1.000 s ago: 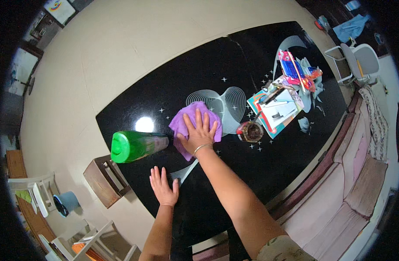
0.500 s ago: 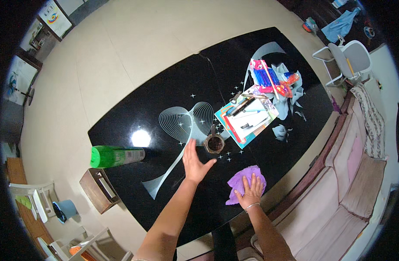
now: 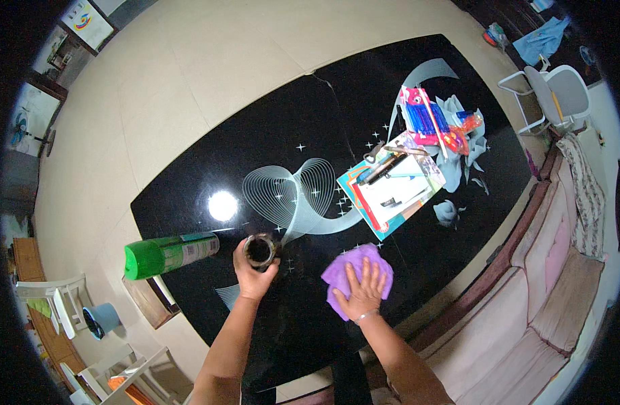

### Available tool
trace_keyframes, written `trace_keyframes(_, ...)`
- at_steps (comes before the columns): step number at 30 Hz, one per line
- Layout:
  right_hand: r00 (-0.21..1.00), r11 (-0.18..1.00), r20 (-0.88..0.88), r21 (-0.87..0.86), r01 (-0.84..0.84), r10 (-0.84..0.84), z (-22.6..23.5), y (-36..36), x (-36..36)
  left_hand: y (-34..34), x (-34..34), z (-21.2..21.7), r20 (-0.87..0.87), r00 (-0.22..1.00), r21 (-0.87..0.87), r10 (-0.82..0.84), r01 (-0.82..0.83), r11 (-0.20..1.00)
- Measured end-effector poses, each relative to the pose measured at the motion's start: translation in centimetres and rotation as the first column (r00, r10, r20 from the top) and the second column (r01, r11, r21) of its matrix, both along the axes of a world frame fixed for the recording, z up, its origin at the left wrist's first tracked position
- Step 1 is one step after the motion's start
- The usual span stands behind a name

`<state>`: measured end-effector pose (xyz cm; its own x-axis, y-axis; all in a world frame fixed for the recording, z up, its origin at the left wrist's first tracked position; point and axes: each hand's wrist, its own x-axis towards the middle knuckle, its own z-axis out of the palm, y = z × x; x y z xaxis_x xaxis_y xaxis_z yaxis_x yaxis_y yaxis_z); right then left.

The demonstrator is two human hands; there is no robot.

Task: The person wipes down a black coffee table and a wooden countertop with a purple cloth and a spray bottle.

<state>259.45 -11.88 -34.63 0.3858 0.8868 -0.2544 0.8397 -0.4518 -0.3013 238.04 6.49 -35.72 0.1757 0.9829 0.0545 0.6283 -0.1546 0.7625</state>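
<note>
At the left-centre of the glossy black table [image 3: 269, 118], my left hand [image 3: 254, 278] is wrapped around a small faceted glass cup [image 3: 261, 250]. The cup's inside looks dark, and its lower part is hidden by my hand. My right hand [image 3: 361, 294] lies flat, fingers spread, on a crumpled purple cloth [image 3: 336, 275] pressed against the tabletop. Left of the cup, a green spray can [image 3: 165, 255] lies on its side near the table's left edge.
Books and papers [image 3: 398, 192] with pens on top lie right of centre. Beyond them is a pink-and-blue packet of pens [image 3: 425, 120]. A pink sofa [image 3: 489, 324] runs along the right, a grey chair [image 3: 566, 94] stands far right, and a wooden stool [image 3: 148, 302] is beside the table's left edge.
My left hand has closed around the cup and moved it left, toward the spray can. My right hand has slid the purple cloth left and slightly away from me.
</note>
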Motion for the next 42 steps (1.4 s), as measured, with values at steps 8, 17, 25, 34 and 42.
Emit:
trace_keyframes(8,0.979,0.980,0.055,0.032,-0.198,0.196,0.3,19.0,0.7,-0.5,-0.8,-1.7,-0.004,1.000,0.050,0.007,-0.007,0.999)
trace_keyframes(17,0.982,0.974,0.047,0.120,-0.189,0.185,0.3,35.0,0.3,-0.4,-0.4,0.0,-0.272,0.959,-0.017,-0.075,0.073,0.997)
trace_keyframes(25,0.914,0.903,0.033,0.148,-0.404,0.404,0.2,21.5,-0.9,-0.1,-0.6,0.2,-0.266,0.960,-0.004,-0.084,0.086,0.996)
trace_keyframes(34,0.987,0.987,0.003,0.023,-0.161,0.161,0.5,-2.8,-0.7,-0.7,-0.5,-0.2,-0.241,0.970,0.026,-0.035,0.043,0.999)
trace_keyframes(42,0.991,0.993,0.090,0.049,-0.108,0.103,0.5,18.6,0.3,-0.6,-0.2,-0.9,-0.224,0.973,0.087,-0.060,0.081,0.993)
